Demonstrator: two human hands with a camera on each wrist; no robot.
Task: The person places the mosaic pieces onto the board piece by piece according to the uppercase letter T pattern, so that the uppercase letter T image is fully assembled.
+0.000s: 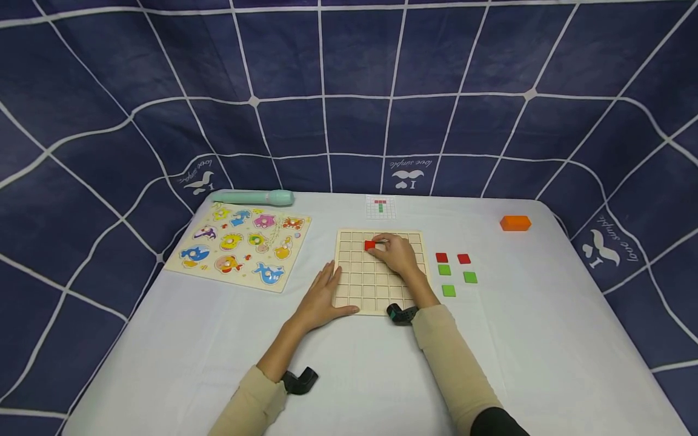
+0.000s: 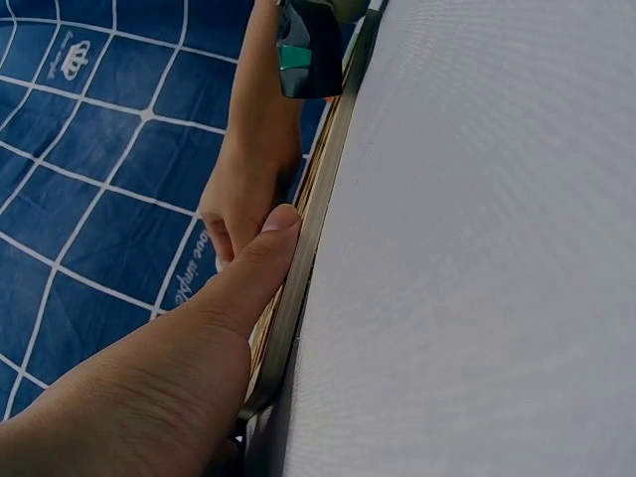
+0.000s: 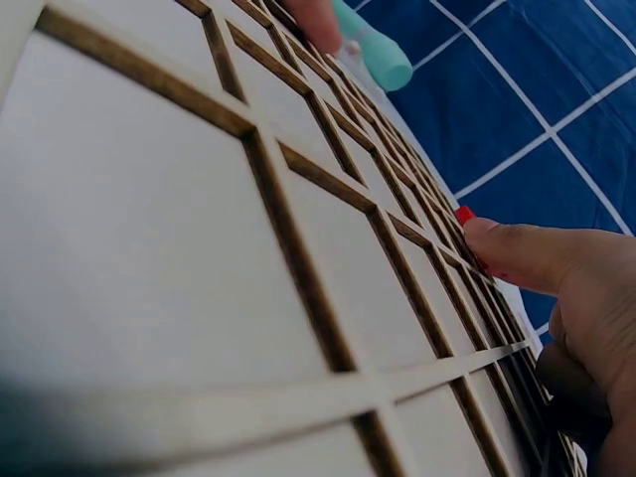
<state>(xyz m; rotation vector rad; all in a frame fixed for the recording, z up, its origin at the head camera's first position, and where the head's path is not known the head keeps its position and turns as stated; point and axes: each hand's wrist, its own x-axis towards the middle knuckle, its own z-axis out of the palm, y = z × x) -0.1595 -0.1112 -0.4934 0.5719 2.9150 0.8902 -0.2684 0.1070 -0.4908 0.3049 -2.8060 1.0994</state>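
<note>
On a white-covered desk (image 1: 354, 375), a person's right hand (image 1: 397, 251) pinches a small, flat red square tile (image 1: 369, 245) between bent fingers, at the far part of a pale wooden grid board (image 1: 371, 284). The left hand (image 1: 320, 303), its fingers straight and grasping nothing, rests against the board's near-left corner. Loose to the right lie two red tiles (image 1: 442, 257) and three green square tiles (image 1: 449, 290); a white printed pattern card (image 1: 380, 215) lies beyond the board.

1. The right hand (image 3: 601, 308) held a red piece (image 3: 464, 214) (little showed past the thumb) at the far part of a grid board (image 3: 189, 229)
2. A fingertip of the left hand (image 3: 316, 22) showed near a mint-green cylinder (image 3: 384, 58)
3. Blue cloth (image 3: 517, 79) with white lines filled the upper right
</note>
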